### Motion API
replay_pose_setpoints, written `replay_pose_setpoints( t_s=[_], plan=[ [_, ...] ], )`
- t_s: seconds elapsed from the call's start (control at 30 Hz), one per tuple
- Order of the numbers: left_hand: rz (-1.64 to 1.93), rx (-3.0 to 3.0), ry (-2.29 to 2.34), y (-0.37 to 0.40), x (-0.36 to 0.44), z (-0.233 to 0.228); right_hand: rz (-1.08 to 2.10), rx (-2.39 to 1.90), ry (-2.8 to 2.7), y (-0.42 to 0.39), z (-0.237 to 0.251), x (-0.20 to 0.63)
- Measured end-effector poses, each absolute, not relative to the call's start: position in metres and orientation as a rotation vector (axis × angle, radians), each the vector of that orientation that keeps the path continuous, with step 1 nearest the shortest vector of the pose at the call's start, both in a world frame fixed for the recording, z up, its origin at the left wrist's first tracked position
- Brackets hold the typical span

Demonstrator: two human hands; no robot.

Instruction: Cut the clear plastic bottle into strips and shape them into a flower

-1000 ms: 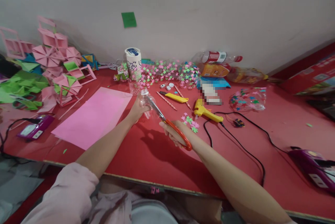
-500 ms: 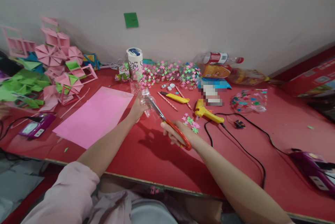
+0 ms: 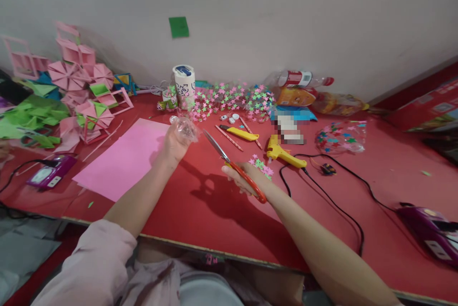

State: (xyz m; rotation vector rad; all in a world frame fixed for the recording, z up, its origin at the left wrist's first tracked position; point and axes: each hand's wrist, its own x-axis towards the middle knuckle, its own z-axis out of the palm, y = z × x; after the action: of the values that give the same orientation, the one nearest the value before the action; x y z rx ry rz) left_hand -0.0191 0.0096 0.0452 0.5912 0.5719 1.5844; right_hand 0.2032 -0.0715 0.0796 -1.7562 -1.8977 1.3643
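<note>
The left hand [image 3: 175, 144] grips the clear plastic bottle [image 3: 187, 129] at ten o'clock from the scissors [image 3: 224, 155], clasped by the right hand [image 3: 236, 180]; the bottle should be light, slippery and easily dented, so hold its stiffer neck.

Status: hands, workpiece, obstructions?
Left hand holding clear plastic piece. Right hand on red-handled scissors, tips near the plastic. Yellow cutter lying close by.

Pale partition [image 3: 304, 24] behind red table [image 3: 186, 210]
</note>
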Motion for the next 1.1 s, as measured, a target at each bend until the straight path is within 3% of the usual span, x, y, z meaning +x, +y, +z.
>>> replay_pose_setpoints(
  t_s=[0.27, 0.6, 1.1],
  plan=[
    [1.577, 0.547, 0.710, 0.012, -0.018, 0.042, 1.433, -1.787, -1.914, -0.072, 0.077, 0.199],
    [1.474, 0.612, 0.736, 0.008, -0.011, 0.039, 1.565, -1.509, -1.714, -0.076, 0.083, 0.201],
    [1.587, 0.642, 0.767, 0.009, -0.011, 0.033, 1.575, -1.715, -1.796, -0.079, 0.085, 0.192]
  ],
)
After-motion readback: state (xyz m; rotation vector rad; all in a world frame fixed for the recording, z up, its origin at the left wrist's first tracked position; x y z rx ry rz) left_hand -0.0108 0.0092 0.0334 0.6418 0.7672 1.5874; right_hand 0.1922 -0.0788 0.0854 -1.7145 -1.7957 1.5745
